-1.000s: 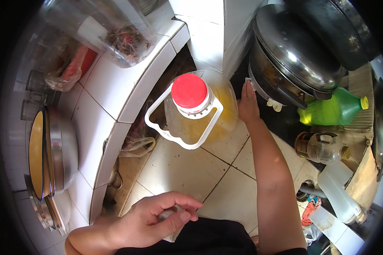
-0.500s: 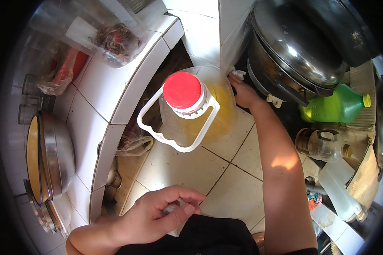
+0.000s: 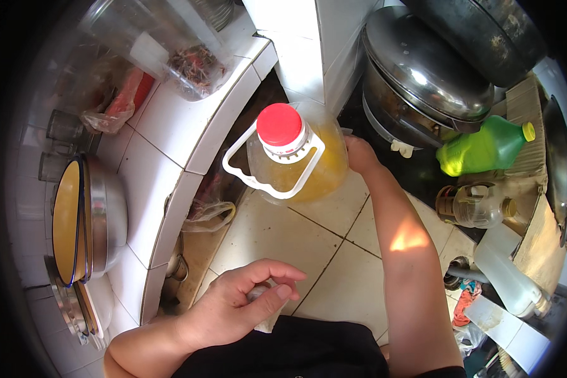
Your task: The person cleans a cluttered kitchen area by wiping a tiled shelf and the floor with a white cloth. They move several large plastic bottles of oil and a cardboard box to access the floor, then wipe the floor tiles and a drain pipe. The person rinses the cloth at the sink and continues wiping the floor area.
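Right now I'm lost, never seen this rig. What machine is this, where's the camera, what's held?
There is no machine: these are a person's two bare hands. The picture comes from the left of two wide fisheye cameras worn on the head, looking down, so straight edges bend near the rim.

The left hand, low in the picture, is curled around a pale, crumpled thing. The right hand reaches forward beside a clear jug with a red cap, white handle and yellowish contents. The jug hides some fingers, so its grip is unclear.

The jug stands on light tiles. To the left, a steel bowl is on a white tiled ledge; to the right are a lidded pot and a green bottle.
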{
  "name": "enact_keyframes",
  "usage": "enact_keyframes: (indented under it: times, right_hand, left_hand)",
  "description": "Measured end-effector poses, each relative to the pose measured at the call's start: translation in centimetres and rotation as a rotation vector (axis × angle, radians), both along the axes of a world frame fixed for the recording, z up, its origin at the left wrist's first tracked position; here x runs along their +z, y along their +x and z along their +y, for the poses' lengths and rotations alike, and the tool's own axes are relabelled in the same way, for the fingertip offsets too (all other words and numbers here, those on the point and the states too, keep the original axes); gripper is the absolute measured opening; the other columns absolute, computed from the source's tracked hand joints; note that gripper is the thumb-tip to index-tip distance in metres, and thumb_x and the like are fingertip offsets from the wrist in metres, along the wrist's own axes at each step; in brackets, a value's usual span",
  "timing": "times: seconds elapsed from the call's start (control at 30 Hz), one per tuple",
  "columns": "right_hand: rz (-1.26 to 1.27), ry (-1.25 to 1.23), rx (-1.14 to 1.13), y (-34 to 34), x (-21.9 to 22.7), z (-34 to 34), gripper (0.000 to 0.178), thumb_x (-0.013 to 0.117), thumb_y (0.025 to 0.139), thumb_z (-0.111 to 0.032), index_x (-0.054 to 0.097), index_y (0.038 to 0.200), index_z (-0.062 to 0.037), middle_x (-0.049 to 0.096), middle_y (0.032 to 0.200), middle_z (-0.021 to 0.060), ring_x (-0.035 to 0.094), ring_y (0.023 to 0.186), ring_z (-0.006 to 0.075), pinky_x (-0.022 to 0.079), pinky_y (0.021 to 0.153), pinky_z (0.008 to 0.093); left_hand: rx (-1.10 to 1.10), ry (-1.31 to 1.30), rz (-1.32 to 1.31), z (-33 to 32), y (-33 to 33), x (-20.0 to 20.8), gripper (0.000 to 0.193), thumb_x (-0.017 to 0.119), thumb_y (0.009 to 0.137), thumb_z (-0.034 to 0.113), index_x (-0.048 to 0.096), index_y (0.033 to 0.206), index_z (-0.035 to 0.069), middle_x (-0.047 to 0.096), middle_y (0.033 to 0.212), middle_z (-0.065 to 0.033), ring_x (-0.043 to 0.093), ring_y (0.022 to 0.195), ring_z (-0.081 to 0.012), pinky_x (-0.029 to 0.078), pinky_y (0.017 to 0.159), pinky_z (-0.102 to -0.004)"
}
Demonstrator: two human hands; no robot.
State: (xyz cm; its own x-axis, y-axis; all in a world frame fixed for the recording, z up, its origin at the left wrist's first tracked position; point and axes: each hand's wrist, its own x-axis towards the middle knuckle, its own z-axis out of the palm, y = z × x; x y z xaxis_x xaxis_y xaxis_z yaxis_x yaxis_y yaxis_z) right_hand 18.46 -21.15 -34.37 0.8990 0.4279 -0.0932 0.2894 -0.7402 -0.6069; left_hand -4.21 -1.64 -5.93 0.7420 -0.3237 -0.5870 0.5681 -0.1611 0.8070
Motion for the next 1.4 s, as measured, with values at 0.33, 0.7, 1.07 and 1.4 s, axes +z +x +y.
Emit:
enact_keyframes:
  times: [0.33,0.7,1.07,1.4]
  right_hand:
    - [-0.052,-0.522,0.049,-1.0,-0.6,0.9,0.054,0.040,0.092,-0.023,0.024,0.143,-0.0169,0.012,0.152,-0.0047,0.018,0.138,0.0124,0.012,0.112,0.0313]
    - [-0.156,-0.670,-0.081,1.0,-4.8,-0.3,0.056,0.040,0.093,-0.031,0.026,0.141,-0.0061,0.017,0.150,0.0052,0.023,0.136,0.0199,0.016,0.111,0.0341]
    - [-0.106,-0.531,-0.209,-4.0,-2.5,-3.8,0.059,0.038,0.094,-0.036,0.024,0.141,-0.0043,0.018,0.150,0.0065,0.021,0.137,0.0191,0.016,0.111,0.0317]
    - [-0.093,-0.485,-0.356,-10.1,-2.9,-7.7,0.066,0.041,0.092,-0.041,0.025,0.140,0.0010,0.020,0.148,0.0130,0.020,0.137,0.0256,0.015,0.112,0.0359]
  left_hand:
    - [-0.030,-0.057,-0.087,0.6,-0.7,0.5,0.025,0.049,0.094,0.009,0.051,0.117,0.001,0.059,0.095,-0.0035,0.054,0.084,-0.0044,0.045,0.072,-0.0184]
    - [-0.054,-0.097,-0.099,0.7,-0.9,1.6,0.024,0.047,0.092,0.002,0.053,0.116,0.000,0.060,0.096,-0.0068,0.058,0.092,-0.0112,0.045,0.078,-0.0227]
    - [-0.014,0.064,-0.093,0.6,-0.3,0.1,0.024,0.051,0.093,0.010,0.054,0.114,0.001,0.060,0.095,-0.0036,0.057,0.091,-0.0076,0.046,0.076,-0.0214]
    - [-0.039,0.112,-0.080,-1.0,-0.8,1.1,0.024,0.051,0.093,0.013,0.055,0.114,0.002,0.060,0.094,-0.0034,0.057,0.090,-0.0073,0.045,0.078,-0.0218]
